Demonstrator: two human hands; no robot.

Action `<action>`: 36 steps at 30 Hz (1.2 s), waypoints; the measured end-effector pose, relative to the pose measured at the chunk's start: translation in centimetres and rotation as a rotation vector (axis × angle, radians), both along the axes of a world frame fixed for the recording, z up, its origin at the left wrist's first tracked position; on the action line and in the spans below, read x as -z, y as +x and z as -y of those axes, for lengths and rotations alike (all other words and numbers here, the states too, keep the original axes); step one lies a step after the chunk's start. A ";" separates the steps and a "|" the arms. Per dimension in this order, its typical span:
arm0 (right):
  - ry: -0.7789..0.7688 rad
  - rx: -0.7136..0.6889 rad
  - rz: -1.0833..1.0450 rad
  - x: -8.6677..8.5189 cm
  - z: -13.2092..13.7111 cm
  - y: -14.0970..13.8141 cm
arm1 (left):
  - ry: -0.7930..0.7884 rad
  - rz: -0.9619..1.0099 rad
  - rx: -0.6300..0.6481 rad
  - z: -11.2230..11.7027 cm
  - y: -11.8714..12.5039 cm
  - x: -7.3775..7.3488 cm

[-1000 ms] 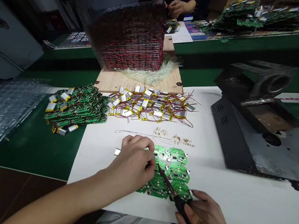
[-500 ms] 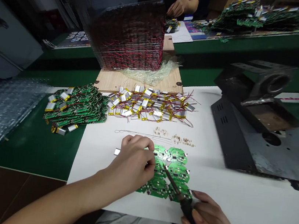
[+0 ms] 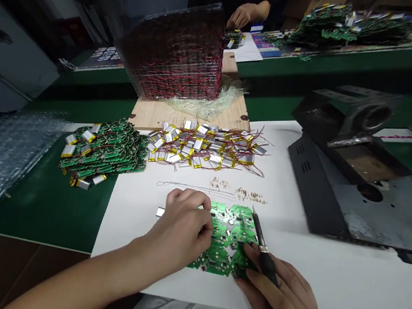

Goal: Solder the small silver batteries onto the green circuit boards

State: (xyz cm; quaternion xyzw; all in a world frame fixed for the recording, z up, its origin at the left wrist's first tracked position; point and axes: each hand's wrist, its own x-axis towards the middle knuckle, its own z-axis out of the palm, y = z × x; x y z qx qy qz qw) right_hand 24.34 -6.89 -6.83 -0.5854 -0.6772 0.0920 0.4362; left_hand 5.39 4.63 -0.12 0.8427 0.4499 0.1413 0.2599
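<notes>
A panel of green circuit boards (image 3: 219,266) lies flat on white paper in front of me. My left hand (image 3: 186,223) rests over its left part with fingers curled and pinched; what they hold is hidden. The end of a silver battery cell (image 3: 160,212) shows just left of that hand. My right hand (image 3: 282,293) is closed around a soldering iron (image 3: 264,255), at the panel's lower right. The iron's tip points up and away, near the panel's upper right corner. Small tan parts (image 3: 250,195) and a thin bent wire (image 3: 193,187) lie just beyond the panel.
Wired battery cells (image 3: 203,146) lie heaped beyond. Stacked green boards (image 3: 110,149) stand at left beside bubble wrap (image 3: 7,152). A wooden board (image 3: 146,113) carries a wrapped block with red wires (image 3: 180,64). A dark metal box (image 3: 323,191) stands at right. Across the bench, a co-worker's hand (image 3: 242,16) shows.
The soldering iron's tip has moved right and away, from the panel's middle to its upper right corner. My right hand has shifted left onto the panel's edge. My left hand stays nearly still.
</notes>
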 end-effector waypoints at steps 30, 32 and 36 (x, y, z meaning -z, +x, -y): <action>0.040 -0.015 0.126 2.1 -1.7 1.0 | 0.231 0.520 -0.255 -9.7 -3.5 -1.3; 0.008 0.008 0.089 2.3 -1.7 1.1 | 0.155 0.715 -0.315 -8.7 -3.8 -2.0; -0.019 0.060 -0.097 2.1 -1.8 1.1 | -0.219 0.754 -0.245 -5.7 -3.7 -2.8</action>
